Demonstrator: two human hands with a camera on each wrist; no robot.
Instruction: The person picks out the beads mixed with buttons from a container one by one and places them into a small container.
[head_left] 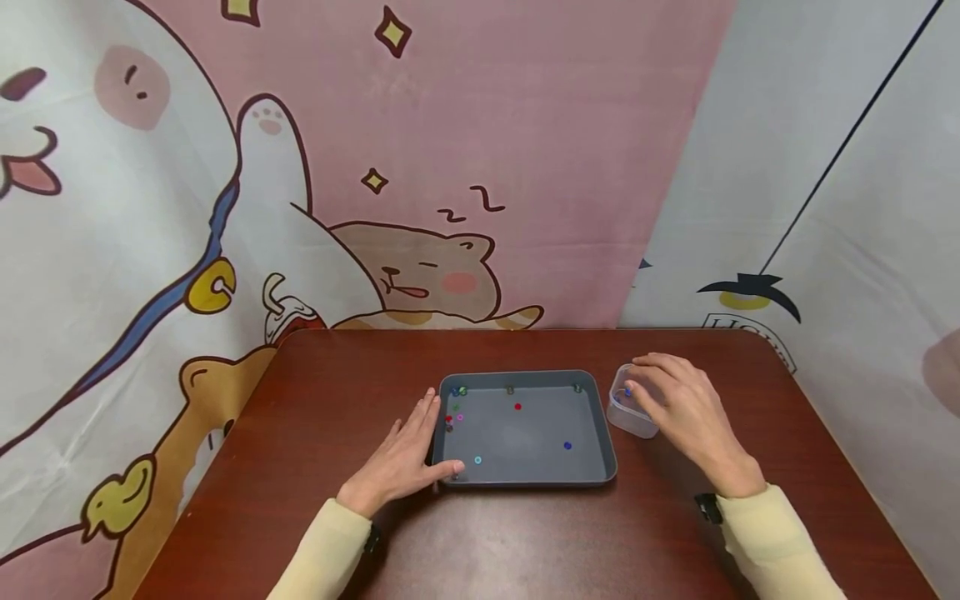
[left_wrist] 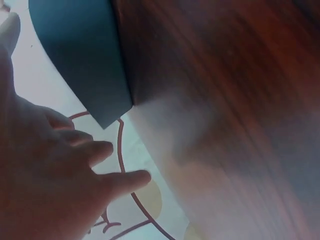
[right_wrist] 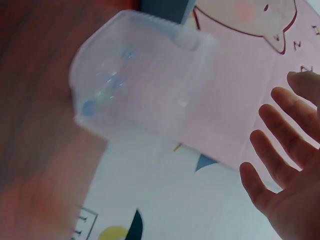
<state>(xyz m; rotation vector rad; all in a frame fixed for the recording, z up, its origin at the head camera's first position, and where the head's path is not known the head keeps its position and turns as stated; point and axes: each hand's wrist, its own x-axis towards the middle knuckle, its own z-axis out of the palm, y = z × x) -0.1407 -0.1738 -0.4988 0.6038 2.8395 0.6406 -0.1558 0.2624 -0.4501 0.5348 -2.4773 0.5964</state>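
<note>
A shallow grey tray [head_left: 525, 467] lies on the table, with several small coloured beads scattered in it, among them a red bead [head_left: 517, 407], a dark blue bead [head_left: 567, 446] and a light blue ring-shaped bead [head_left: 477, 460]. My left hand [head_left: 401, 457] rests at the tray's left edge, fingers straight and thumb over the near left corner. Beside the tray's right side stands a clear plastic container [head_left: 633, 423] with a few blue beads [right_wrist: 89, 107] inside. Over its right side hovers my right hand [head_left: 686, 408], its fingers spread and loosely bent, apart from the container in the right wrist view.
The dark reddish-brown table [head_left: 330, 375] extends around the tray and container. Behind it hangs a cloth backdrop [head_left: 562, 167] printed with cartoon animals, close to the table's far edge.
</note>
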